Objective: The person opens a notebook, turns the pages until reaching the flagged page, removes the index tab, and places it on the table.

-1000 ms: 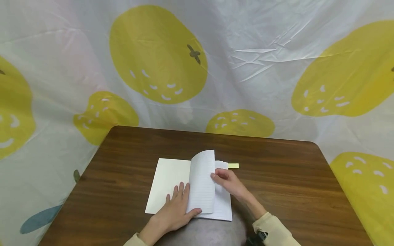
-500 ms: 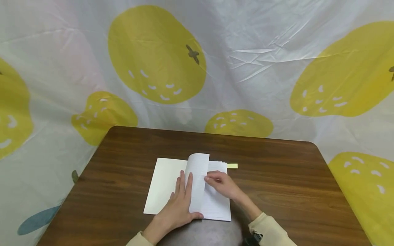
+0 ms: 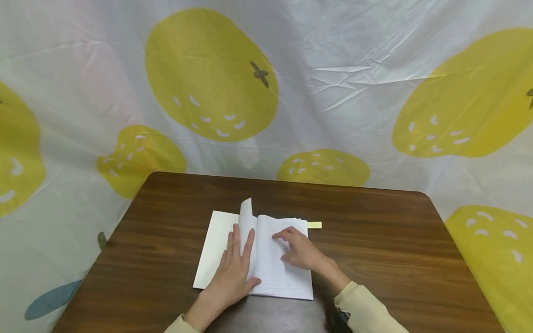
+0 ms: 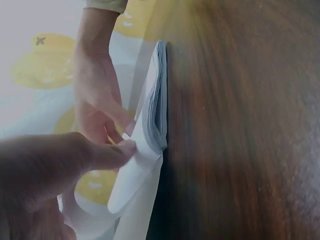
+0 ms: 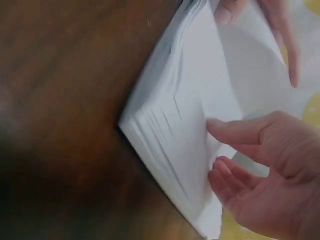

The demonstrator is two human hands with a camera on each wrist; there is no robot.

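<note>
Wooden table (image 3: 374,240) | notebook (image 3: 283,273) page now flattened | left hand (image 3: 233,273) fingers flat; right hand (image 3: 301,252) loosely curled

Makeshift recording booth: fruit-print plastic sheeting (image 3: 333,92) behind wooden table (image 3: 374,240).

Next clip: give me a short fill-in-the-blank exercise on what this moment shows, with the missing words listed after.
1. The open notebook lies on a table made of dark ____.
2. The left hand presses flat on the notebook's ____ side.
3. The small tab sticking out past the notebook's right edge is ____ in colour.
4. The right hand rests on a page printed with ____.

Missing words: wood; left; yellow; lines
</note>
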